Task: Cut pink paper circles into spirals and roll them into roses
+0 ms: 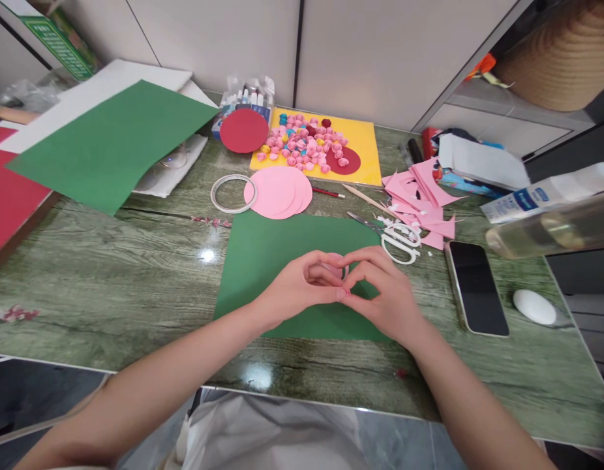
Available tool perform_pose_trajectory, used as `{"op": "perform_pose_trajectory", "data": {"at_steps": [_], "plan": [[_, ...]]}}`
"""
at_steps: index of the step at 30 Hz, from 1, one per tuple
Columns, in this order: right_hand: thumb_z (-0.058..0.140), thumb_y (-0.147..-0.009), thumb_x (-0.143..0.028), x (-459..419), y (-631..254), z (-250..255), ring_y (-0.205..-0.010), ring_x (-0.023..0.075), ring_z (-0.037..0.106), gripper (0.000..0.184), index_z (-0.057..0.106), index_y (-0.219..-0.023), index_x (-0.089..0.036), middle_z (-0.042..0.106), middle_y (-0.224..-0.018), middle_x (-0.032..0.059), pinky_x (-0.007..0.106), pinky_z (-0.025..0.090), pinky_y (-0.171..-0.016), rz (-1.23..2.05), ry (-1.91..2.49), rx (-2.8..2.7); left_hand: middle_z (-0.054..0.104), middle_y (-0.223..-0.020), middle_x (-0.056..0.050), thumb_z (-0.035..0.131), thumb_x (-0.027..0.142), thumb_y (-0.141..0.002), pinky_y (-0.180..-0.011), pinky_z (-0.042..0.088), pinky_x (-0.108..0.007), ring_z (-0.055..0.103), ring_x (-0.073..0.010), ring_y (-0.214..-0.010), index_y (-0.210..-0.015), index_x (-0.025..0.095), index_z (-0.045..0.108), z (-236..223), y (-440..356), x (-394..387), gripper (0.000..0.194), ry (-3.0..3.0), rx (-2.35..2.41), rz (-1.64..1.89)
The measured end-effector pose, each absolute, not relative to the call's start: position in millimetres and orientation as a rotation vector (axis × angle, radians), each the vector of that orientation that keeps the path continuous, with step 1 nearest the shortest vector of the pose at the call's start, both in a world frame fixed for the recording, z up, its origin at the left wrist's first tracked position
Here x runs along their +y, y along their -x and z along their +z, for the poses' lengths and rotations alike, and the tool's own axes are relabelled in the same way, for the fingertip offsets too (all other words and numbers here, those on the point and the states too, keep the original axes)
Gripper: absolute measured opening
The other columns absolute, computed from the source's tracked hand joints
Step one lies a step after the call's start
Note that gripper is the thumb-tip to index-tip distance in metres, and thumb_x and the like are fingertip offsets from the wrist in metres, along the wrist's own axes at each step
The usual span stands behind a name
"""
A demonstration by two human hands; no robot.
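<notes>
Both my hands meet over a green sheet of paper (282, 241) on the table. Between them is a piece of pink paper (337, 258), mostly hidden by the fingers, with a curved edge showing. My left hand (306, 281) is closed on it, thumb and fingertips together. My right hand (380, 287) pinches it from the other side, its thumb close to the left thumb. Just beyond the green sheet lie overlapping pink paper circles (270, 196) and a roll of tape (214, 196). White-handled scissors (401, 251) rest at the sheet's right corner.
Many small rolled paper flowers (302, 143) sit on a yellow sheet (365, 140) at the back. Pink scraps (426, 209), a phone (478, 287), a white mouse (534, 307) and a clear bottle (551, 228) are at right. Another green sheet (120, 140) lies left.
</notes>
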State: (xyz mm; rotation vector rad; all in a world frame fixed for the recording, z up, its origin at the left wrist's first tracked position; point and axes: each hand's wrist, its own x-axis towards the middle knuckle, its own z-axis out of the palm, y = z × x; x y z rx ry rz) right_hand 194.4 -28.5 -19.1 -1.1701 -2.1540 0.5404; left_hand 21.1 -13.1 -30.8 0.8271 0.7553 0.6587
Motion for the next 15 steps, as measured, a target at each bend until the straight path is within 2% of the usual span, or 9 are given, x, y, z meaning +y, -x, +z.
{"op": "perform_pose_trajectory", "data": {"at_steps": [8,12,15], "plan": [[0.066,-0.077,-0.024,-28.2,-193.6,-17.5,-0.093,0.0210,0.054,0.015,0.053,-0.069,-0.021,0.061,-0.099,0.0044,0.039,0.043,-0.080,0.546,1.190,-2.162,0.065,-0.070,0.002,0.073,0.010,-0.062,-0.070,0.048,-0.025,0.061,-0.0105,-0.070,-0.095,0.015,0.056,-27.3,-22.2,-13.5,0.038,-0.771,0.788,0.670],[0.065,-0.079,-0.024,-26.4,-197.5,-14.7,-0.092,0.0202,0.055,0.002,0.063,-0.080,-0.024,0.062,-0.097,0.0043,0.037,0.046,-0.079,0.579,1.186,-2.139,0.065,-0.071,0.001,0.073,0.012,-0.063,-0.071,0.049,-0.027,0.063,-0.0117,-0.071,-0.094,0.015,0.056,-26.4,-20.5,-10.2,0.036,-0.728,0.790,0.673],[0.062,-0.081,-0.023,-25.0,-201.5,-13.7,-0.096,0.0199,0.055,0.011,0.066,-0.090,-0.027,0.062,-0.100,0.0035,0.036,0.047,-0.081,0.687,1.135,-2.172,0.066,-0.070,0.001,0.073,0.012,-0.063,-0.071,0.049,-0.027,0.062,-0.0104,-0.068,-0.096,0.016,0.056,-27.1,-17.8,-7.9,0.037,-0.740,0.774,0.640]]}}
